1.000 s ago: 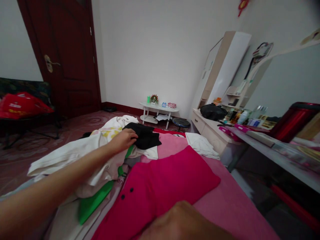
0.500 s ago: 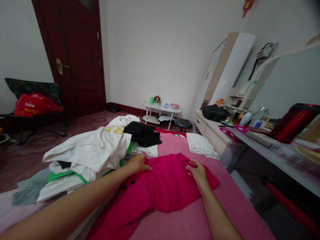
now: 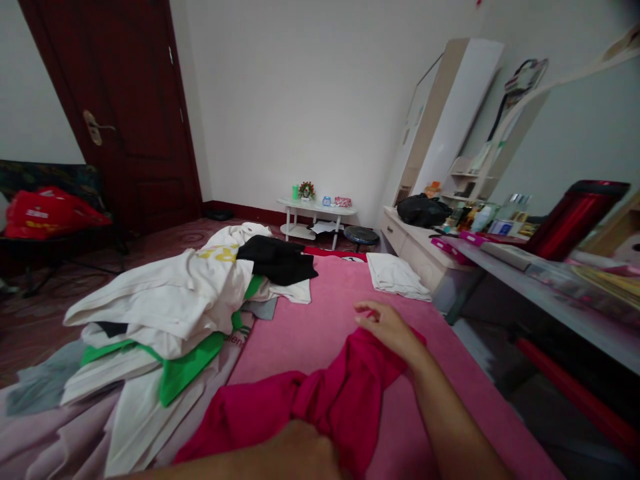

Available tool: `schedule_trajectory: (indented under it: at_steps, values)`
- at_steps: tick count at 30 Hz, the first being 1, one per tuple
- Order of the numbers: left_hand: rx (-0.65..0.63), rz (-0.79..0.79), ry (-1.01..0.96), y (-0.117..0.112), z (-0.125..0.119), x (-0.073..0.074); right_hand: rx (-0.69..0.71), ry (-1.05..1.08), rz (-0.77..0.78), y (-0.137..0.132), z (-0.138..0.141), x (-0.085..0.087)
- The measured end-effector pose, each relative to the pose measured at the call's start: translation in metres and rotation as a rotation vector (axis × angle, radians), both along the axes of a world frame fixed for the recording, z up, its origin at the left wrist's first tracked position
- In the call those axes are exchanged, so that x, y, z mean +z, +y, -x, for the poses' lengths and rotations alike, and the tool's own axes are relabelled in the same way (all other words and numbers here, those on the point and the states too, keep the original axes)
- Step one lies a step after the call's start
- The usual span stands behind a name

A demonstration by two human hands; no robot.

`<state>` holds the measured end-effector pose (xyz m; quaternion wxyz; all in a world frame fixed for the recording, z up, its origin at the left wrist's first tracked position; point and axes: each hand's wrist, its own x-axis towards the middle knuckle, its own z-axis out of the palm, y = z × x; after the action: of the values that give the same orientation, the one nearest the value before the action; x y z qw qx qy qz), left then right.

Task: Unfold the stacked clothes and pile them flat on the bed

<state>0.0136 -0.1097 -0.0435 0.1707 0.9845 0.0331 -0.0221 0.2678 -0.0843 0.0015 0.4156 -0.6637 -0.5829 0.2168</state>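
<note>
A magenta shirt [image 3: 345,380] lies bunched and creased across the pink bed cover [image 3: 310,340]. Low in the view, my left hand [image 3: 303,447] is closed in a fist on its near part, and the cloth gathers in folds toward it; the fingertips are hidden. My right hand [image 3: 393,330] rests over the shirt's far right part, its fingers loosely bent, with a gap between thumb and forefinger. Left of the shirt, a loose heap of clothes holds white garments [image 3: 165,300], a green-edged piece [image 3: 190,370] and a black garment [image 3: 275,259].
Folded white cloth [image 3: 397,275] lies at the bed's far right. A desk [image 3: 505,287] with a red cylinder [image 3: 577,217] stands along the right side. Beyond the bed are a low white table [image 3: 317,208] and a round stool [image 3: 361,235]. A red bag [image 3: 53,212] sits at far left.
My left hand has come back toward me and down, drawing the shirt's left part nearer and bunching it. My right hand has lifted its fingers off the cloth. The view has shifted slightly right.
</note>
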Motion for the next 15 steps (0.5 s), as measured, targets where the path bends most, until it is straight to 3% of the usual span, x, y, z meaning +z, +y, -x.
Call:
schedule_trajectory:
  at_steps: [3,5,7,10,12,15]
  values:
    - [0.232,-0.077,-0.072,0.02,0.009,0.046,0.072,-0.273,0.134,-0.005,0.002,-0.011]
    - [0.427,-0.102,0.003,0.033,0.014,0.07,0.083,-0.458,0.236,-0.009,0.005,-0.014]
    - [0.555,-0.127,0.152,0.041,0.02,0.082,0.081,-0.607,0.322,-0.011,0.009,-0.012]
    - [0.573,-0.151,0.281,0.05,0.03,0.089,0.058,-0.664,0.376,-0.012,0.011,0.0]
    - [0.554,-0.129,0.269,0.06,0.037,0.096,-0.006,-0.582,0.283,-0.011,0.007,0.012]
    - [0.617,0.008,0.097,0.086,0.049,0.114,-0.228,-0.305,-0.055,-0.014,-0.005,0.032]
